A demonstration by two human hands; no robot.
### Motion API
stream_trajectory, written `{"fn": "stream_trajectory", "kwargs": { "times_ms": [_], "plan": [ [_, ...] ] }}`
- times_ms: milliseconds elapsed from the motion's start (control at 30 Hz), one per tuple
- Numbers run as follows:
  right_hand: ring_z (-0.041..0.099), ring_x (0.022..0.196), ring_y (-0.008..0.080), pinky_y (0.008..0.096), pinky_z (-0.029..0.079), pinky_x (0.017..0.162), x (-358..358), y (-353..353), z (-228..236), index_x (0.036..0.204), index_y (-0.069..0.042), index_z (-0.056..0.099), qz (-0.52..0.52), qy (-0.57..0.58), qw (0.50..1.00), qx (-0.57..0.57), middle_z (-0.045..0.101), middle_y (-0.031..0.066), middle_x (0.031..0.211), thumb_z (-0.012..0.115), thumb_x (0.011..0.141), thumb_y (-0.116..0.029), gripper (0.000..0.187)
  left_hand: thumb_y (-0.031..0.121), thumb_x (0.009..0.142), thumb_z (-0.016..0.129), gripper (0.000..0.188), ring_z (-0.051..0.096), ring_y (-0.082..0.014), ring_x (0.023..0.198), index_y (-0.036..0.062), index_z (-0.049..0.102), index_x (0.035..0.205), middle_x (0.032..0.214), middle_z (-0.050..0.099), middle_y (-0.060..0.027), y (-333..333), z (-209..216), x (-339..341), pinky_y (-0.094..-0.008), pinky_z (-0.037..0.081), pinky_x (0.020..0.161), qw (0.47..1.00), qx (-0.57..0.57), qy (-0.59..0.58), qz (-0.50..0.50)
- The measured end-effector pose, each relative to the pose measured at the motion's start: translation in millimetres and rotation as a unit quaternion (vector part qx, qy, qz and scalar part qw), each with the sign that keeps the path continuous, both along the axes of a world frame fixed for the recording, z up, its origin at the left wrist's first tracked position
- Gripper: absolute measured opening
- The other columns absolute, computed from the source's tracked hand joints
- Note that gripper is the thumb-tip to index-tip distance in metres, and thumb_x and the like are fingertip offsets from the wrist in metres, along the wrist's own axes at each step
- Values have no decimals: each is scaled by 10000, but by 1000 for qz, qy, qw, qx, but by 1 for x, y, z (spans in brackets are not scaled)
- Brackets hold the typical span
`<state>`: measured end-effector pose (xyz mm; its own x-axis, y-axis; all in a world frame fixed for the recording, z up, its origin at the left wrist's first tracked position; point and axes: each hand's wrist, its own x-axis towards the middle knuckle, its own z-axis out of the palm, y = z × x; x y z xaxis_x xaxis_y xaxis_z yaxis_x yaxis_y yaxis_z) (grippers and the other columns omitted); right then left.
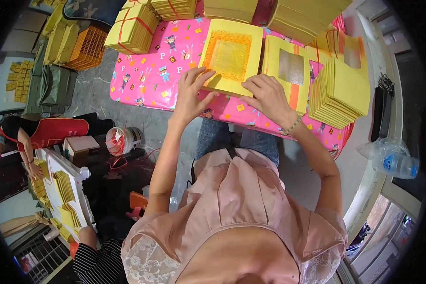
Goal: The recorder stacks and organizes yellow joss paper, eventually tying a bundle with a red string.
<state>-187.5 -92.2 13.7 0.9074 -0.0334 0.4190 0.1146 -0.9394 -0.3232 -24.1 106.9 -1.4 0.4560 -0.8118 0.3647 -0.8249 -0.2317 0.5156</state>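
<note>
In front of me lies a stack of yellow paper sheets (256, 38). Its top sheet bears an orange patterned frame around a shiny pale golden rectangle (228, 55). My left hand (192, 93) rests at the near left corner of this stack, fingers stretched over the edge and thumb apart. At the near right corner, the bent fingertips of my right hand (268, 96) touch the sheets, the thumb spread away. Just right of it lies another yellow stack (272, 49) with a silvery square and an orange strip. Farther right sits a fanned pile of yellow paper (338, 97).
Tied yellow bundles (133, 29) and tall paper stacks (307, 19) stand at the back of the pink-covered table (142, 75). An orange basket (86, 47) and a white bucket (123, 140) are to the left. A person in a red apron (57, 132) handles yellow paper at a white table (57, 175).
</note>
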Motion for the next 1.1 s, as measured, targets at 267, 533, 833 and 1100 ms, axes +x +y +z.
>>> {"fn": "stream_trajectory", "kwargs": {
  "times_ms": [267, 533, 833, 1100],
  "plan": [
    [610, 833, 255, 379, 491, 739, 3, -6, -4, 877, -36, 707, -4, 11, 996, 88, 656, 75, 846, 698, 848, -217, 184, 134, 743, 795, 596, 516, -340, 1215, 99, 583, 1299, 1297, 524, -168, 5, -13, 6, -415, 448, 1005, 986, -54, 151, 32],
    [599, 783, 254, 363, 482, 711, 7, -10, -1, 828, -25, 721, -49, 55, 976, 205, 659, 85, 804, 681, 875, -201, 187, 136, 763, 787, 541, 555, -307, 1193, 84, 608, 1271, 1280, 552, -160, -2, -16, 8, -394, 470, 985, 971, -102, 208, 62],
    [591, 757, 237, 351, 482, 671, 9, -8, -8, 821, -11, 711, -65, 53, 970, 227, 654, 81, 814, 678, 879, -191, 192, 141, 815, 763, 486, 572, -226, 1157, 97, 614, 1276, 1294, 549, -112, 1, -20, 8, -338, 487, 913, 977, -91, 181, 63],
    [595, 751, 220, 339, 482, 663, 11, -11, -9, 805, -7, 703, -79, 59, 964, 247, 660, 75, 818, 676, 879, -185, 194, 148, 801, 775, 505, 565, -245, 1172, 95, 613, 1277, 1298, 548, -125, -1, -17, 10, -359, 478, 950, 975, -90, 196, 59]
  ]
}}
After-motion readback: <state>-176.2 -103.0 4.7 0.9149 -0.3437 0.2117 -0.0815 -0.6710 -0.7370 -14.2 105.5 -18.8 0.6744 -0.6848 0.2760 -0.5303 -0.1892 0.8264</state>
